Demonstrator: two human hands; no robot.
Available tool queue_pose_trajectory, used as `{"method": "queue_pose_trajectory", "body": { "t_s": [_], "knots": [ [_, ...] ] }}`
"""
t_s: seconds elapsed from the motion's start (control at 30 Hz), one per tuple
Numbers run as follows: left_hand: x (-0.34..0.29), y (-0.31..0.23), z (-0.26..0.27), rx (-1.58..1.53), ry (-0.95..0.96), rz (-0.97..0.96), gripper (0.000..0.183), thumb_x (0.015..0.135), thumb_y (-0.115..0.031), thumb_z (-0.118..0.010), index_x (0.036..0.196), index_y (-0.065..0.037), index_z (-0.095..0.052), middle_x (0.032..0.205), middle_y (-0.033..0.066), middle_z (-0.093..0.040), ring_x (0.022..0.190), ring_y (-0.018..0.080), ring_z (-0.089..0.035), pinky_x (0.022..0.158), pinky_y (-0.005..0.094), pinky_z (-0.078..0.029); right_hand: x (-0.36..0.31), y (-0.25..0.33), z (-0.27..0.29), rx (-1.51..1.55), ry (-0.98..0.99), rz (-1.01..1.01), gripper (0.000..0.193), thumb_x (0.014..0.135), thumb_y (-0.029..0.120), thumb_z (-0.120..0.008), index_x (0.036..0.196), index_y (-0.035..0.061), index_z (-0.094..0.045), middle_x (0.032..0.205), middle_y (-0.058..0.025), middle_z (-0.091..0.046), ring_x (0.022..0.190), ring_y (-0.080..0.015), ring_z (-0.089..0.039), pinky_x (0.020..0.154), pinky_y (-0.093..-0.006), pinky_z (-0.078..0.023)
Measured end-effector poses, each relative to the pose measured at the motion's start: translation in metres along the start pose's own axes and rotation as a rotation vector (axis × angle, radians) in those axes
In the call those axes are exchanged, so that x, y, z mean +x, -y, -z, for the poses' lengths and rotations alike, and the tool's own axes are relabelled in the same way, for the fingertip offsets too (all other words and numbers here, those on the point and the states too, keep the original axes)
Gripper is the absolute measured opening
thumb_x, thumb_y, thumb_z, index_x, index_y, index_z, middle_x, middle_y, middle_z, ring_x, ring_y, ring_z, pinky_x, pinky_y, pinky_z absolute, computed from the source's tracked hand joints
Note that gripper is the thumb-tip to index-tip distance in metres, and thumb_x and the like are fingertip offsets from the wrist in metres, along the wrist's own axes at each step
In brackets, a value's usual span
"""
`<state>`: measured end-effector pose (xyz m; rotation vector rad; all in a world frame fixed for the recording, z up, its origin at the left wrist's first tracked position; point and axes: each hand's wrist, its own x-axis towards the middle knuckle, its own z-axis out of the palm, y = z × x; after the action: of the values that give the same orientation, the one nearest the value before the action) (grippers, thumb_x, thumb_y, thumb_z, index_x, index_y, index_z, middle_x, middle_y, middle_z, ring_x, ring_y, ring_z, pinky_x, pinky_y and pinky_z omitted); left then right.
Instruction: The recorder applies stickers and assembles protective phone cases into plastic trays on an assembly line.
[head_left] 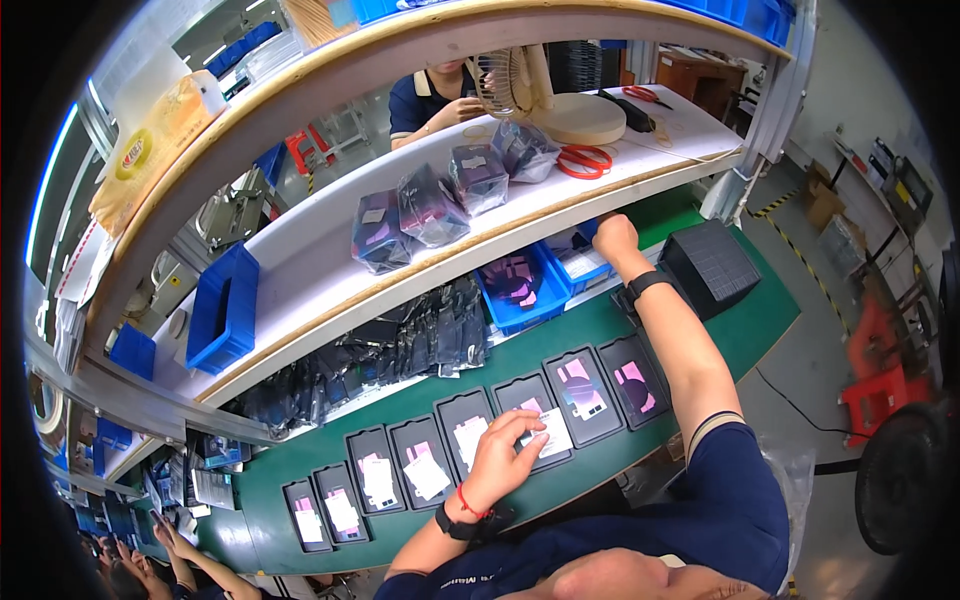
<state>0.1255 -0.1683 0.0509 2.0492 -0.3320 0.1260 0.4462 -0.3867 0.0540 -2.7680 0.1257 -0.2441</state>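
Trays [597, 428] stand in a row on the green bench [755, 318], with pink pieces [578, 385] in view and white cards [554, 434] in most of them. The left hand [503, 456] is over the third tray from the right end, fingers bent and thumb near the card; whether it pinches anything cannot be told. The right hand [615, 235] is at the blue bin [588, 284] beneath the shelf [400, 304], its fingers curled — the fingertips are hidden, so its grip cannot be determined. For good handling, keep the right wrist low to clear the shelf edge, and take parts by their edges. Steady the card with light fingertip contact; heavy pressure could shift it or mark the pink pieces. Keep each card inside its tray wall — a loose one may slide over the rim.
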Motion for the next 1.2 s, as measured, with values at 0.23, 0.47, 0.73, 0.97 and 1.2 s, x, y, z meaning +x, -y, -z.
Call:
{"method": "queue_pose_trajectory", "body": {
  "t_s": [0.23,0.47,0.73,0.97,1.2],
  "knots": [
    [-0.002,-0.012,-0.003,-0.073,0.053,-0.036,0.009,0.078,-0.009,-0.063,0.084,-0.001,-0.063,0.09,0.0124,-0.064,0.086,0.0295,-0.062,0.076,0.0338,-0.049,0.025,0.004,-0.026,-0.325,-0.001,0.313,0.042,0.077,0.018,-0.056,0.117,0.0067,-0.056,0.12,-0.0158,-0.055,0.11,-0.0283,-0.054,0.09,-0.0366,-0.046],
    [-0.021,0.008,0.005,-0.18,-0.076,0.169,0.007,0.081,-0.007,-0.063,0.082,0.0,-0.063,0.083,0.0065,-0.065,0.076,0.0141,-0.061,0.067,0.0263,-0.047,-0.022,0.003,-0.012,-0.301,-0.286,0.16,0.012,0.072,0.01,-0.056,0.076,0.0059,-0.067,0.08,-0.0111,-0.066,0.08,-0.0265,-0.061,0.065,-0.0374,-0.052],
    [0.038,0.009,-0.043,-1.163,0.072,0.387,0.033,0.091,-0.014,-0.054,0.12,-0.002,-0.044,0.112,0.0098,-0.055,0.102,0.0194,-0.055,0.087,0.036,-0.047,-0.237,0.006,0.039,0.261,-0.454,0.818,0.013,0.07,0.002,-0.062,0.064,0.0038,-0.051,0.061,-0.0099,-0.047,0.058,-0.0274,-0.047,0.051,-0.0384,-0.039],
    [0.036,0.024,-0.053,-1.635,0.061,0.507,0.031,0.094,-0.017,-0.043,0.121,-0.002,-0.044,0.117,0.0141,-0.054,0.111,0.0286,-0.052,0.094,0.0414,-0.043,-0.288,-0.003,0.042,0.285,-0.35,0.95,0.017,0.061,0.007,-0.06,0.077,0.0012,-0.06,0.07,-0.0052,-0.052,0.064,-0.0209,-0.049,0.056,-0.0316,-0.042],
    [0.025,0.033,-0.045,-1.584,-0.038,0.526,0.038,0.095,-0.019,-0.04,0.122,0.007,-0.04,0.119,0.0204,-0.052,0.112,0.0354,-0.051,0.096,0.0458,-0.043,-0.304,-0.005,0.04,0.399,-0.355,0.883,0.023,0.061,-0.002,-0.062,0.084,0.0003,-0.062,0.078,-0.007,-0.056,0.07,-0.0231,-0.053,0.062,-0.0325,-0.044]
  ]
}}
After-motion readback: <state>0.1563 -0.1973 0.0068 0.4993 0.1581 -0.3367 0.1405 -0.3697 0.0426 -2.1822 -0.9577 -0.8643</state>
